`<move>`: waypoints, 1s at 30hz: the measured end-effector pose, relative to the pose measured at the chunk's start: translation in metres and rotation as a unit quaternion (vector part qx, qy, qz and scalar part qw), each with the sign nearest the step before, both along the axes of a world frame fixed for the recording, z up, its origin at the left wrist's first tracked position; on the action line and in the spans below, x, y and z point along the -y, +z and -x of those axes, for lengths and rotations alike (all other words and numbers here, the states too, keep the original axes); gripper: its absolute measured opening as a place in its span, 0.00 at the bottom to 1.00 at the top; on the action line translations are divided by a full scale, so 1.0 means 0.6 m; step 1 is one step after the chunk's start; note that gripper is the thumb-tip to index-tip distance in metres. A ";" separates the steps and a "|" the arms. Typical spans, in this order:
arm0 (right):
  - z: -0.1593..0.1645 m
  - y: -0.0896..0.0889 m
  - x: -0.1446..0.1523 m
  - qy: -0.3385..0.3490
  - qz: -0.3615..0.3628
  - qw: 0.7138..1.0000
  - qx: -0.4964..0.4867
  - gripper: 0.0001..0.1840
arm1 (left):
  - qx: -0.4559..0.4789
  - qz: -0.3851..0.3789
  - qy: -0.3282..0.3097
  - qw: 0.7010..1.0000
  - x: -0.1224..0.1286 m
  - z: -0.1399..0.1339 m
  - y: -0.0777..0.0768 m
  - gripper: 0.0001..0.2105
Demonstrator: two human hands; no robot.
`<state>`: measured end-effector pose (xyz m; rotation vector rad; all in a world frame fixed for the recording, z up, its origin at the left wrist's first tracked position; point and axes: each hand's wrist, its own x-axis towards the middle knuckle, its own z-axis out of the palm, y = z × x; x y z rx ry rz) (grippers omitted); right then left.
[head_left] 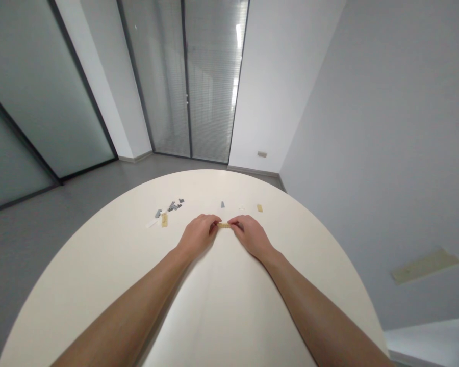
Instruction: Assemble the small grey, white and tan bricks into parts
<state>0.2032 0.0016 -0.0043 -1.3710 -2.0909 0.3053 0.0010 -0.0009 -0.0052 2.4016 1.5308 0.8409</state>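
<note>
Left hand (199,232) and right hand (253,235) pinch opposite ends of a tan studded strip (224,226). Beyond their grip I see a grey piece (222,205) (small, tapered).

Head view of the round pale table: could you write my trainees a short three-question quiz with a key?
1. True or false: the left hand and right hand touch opposite ends of the narrow tan strip.
2. What colour is the small, flat, tapered piece lying beyond the strip? (a) red (b) blue-grey (c) green
3. Fill in: the scattered group of small grey pieces lies to the person's ____ of the strip.

Key: 1 true; 2 b; 3 left.
</note>
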 end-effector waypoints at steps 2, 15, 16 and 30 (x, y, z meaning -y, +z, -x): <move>0.000 -0.001 -0.001 -0.007 -0.001 1.000 -0.005 0.08 | 0.001 -0.002 -0.004 1.000 0.000 0.000 -0.001 0.11; -0.003 -0.007 -0.006 0.013 -0.018 1.000 -0.009 0.07 | 0.001 0.020 -0.010 1.000 0.002 0.000 0.007 0.10; -0.003 -0.008 -0.007 0.017 -0.022 1.000 -0.008 0.07 | 0.001 0.019 -0.010 1.000 0.002 0.000 0.006 0.10; -0.006 -0.015 -0.011 0.047 -0.038 0.998 0.009 0.07 | 0.007 0.017 -0.012 1.000 0.001 0.000 0.004 0.09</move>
